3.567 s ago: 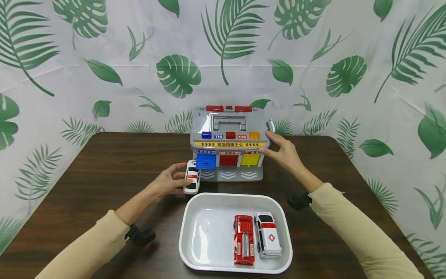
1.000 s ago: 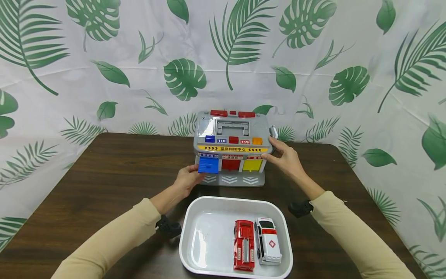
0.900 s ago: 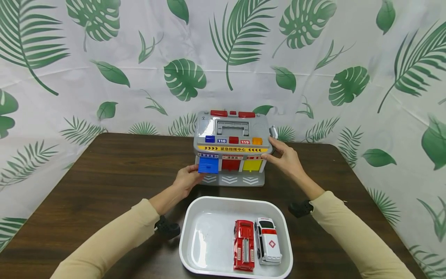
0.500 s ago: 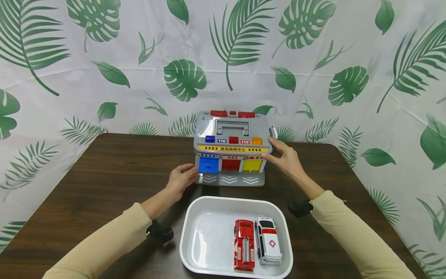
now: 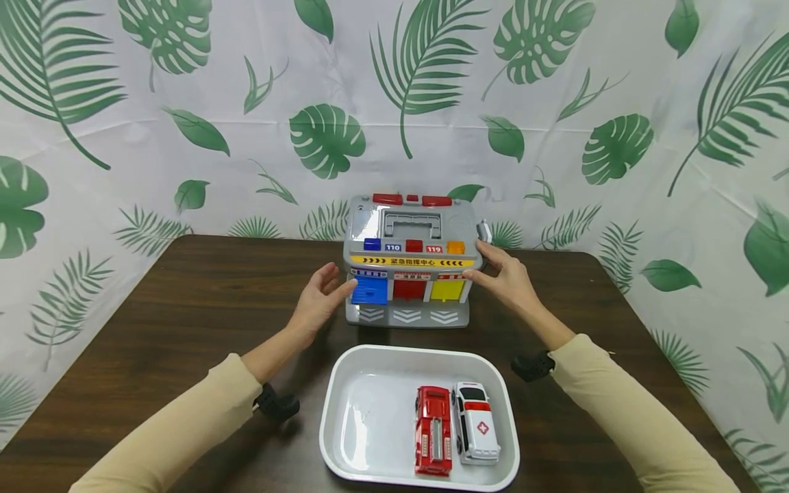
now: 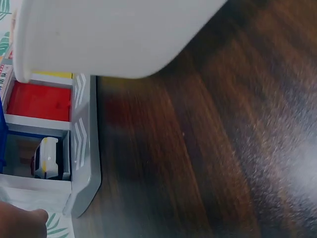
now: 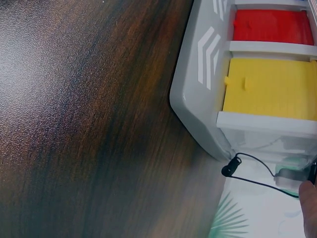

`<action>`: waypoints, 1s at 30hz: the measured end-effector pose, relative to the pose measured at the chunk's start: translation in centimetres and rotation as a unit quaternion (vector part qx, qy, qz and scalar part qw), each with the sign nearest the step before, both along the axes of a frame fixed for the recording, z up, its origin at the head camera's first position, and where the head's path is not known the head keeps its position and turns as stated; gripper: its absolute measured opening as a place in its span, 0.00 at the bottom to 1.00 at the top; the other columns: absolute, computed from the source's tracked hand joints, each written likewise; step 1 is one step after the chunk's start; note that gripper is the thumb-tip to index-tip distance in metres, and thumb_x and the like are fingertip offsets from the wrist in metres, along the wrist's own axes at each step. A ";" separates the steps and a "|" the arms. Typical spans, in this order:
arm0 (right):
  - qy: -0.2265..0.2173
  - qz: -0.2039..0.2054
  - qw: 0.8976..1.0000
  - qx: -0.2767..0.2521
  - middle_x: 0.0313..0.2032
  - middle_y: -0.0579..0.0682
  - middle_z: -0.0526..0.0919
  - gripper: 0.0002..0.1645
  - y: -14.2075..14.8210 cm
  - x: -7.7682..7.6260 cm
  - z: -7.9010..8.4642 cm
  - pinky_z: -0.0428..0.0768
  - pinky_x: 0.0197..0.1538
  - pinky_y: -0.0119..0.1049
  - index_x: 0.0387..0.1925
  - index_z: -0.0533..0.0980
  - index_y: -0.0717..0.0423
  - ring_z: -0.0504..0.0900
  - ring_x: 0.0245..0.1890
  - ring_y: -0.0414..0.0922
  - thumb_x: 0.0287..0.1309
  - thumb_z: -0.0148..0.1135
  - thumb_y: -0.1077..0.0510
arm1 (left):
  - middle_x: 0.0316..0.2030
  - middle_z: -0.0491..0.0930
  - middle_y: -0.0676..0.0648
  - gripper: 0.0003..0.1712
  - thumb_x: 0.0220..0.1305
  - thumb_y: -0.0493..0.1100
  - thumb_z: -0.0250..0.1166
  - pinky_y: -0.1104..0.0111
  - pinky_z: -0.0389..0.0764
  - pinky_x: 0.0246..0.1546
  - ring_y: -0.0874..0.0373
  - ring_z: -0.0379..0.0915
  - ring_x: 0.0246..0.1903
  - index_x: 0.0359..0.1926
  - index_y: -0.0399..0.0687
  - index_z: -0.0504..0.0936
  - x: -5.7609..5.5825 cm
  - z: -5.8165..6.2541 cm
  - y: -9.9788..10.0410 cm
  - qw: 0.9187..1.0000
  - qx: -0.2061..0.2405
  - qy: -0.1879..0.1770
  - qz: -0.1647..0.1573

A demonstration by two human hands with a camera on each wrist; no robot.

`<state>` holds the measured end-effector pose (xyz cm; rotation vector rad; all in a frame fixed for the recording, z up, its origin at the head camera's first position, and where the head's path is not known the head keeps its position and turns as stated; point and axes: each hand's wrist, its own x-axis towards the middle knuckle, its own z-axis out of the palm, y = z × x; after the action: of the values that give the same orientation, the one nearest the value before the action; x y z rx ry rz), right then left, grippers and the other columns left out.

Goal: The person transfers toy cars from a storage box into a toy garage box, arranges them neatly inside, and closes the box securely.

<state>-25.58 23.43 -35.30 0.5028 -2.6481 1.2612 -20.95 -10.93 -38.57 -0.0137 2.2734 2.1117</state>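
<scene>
A grey toy garage (image 5: 459,316) stands at the back of the table, with a blue door (image 5: 370,291), a red door (image 5: 409,290) and a yellow door (image 5: 446,291). My left hand (image 5: 316,301) is at its left side, fingers relaxed, thumb tip right at the blue door's outer edge. In the left wrist view the blue door is swung up, and a white toy car (image 6: 48,157) sits inside that bay. My right hand (image 5: 508,279) holds the garage's right front corner, thumb on the front and fingers along the side.
A white tray (image 5: 335,438) lies in front of the garage, holding a red toy fire engine (image 5: 433,431) and a white toy ambulance (image 5: 477,424) at its right. A black cord (image 7: 257,182) hangs by the garage's right side. Behind the dark table is a leaf-print cloth (image 5: 246,171).
The white toy car has gone from my left hand into the blue-door bay. My left hand has drawn back out and risen to the door's edge. My right hand keeps its hold.
</scene>
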 end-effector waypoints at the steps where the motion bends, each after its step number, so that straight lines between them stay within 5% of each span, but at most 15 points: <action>1: 0.000 -0.002 1.000 0.004 0.67 0.59 0.63 0.44 0.0 0.0 0.0 0.70 0.61 0.51 0.67 0.61 0.58 0.68 0.63 0.56 0.52 0.69 0.53 | 0.71 0.53 0.40 0.45 0.62 0.49 0.64 0.55 0.56 0.68 0.46 0.50 0.70 0.71 0.40 0.50 -0.1 -0.1 0.0 1.000 -0.013 0.001 -0.012; 8: 0.002 -0.009 1.000 0.013 0.67 0.59 0.63 0.44 -0.1 0.0 0.1 0.72 0.59 0.51 0.67 0.61 0.58 0.70 0.61 0.56 0.51 0.69 0.53 | 0.73 0.47 0.43 0.51 0.57 0.48 0.68 0.56 0.54 0.69 0.48 0.42 0.72 0.73 0.44 0.47 -1.0 -1.1 0.1 0.997 -0.054 0.000 -0.053; 17: -0.002 -0.013 1.000 0.013 0.67 0.58 0.63 0.44 -0.3 -0.2 0.1 0.72 0.59 0.51 0.67 0.61 0.57 0.71 0.60 0.55 0.51 0.69 0.52 | 0.72 0.50 0.40 0.50 0.56 0.40 0.69 0.58 0.54 0.69 0.48 0.45 0.71 0.72 0.40 0.48 -2.3 -2.7 0.5 0.997 -0.038 0.024 -0.065; 23: -0.004 -0.009 1.000 0.011 0.67 0.59 0.63 0.45 -0.2 -0.2 0.1 0.72 0.59 0.51 0.67 0.61 0.57 0.71 0.61 0.55 0.51 0.69 0.52 | 0.69 0.56 0.38 0.46 0.57 0.34 0.67 0.59 0.56 0.68 0.48 0.51 0.70 0.71 0.39 0.51 -3.2 -3.4 1.1 0.998 -0.026 0.041 -0.049; 30: -0.003 -0.010 1.000 0.011 0.67 0.58 0.63 0.45 -0.1 -0.2 0.0 0.72 0.59 0.51 0.68 0.61 0.56 0.71 0.61 0.55 0.51 0.69 0.51 | 0.60 0.70 0.34 0.37 0.54 0.31 0.68 0.59 0.70 0.60 0.45 0.67 0.61 0.64 0.34 0.65 -3.8 -3.8 1.7 0.994 -0.051 0.091 -0.014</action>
<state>-25.80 23.28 -35.26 0.4746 -2.6681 1.2299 -24.76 -9.18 -42.42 0.2169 2.4638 2.0589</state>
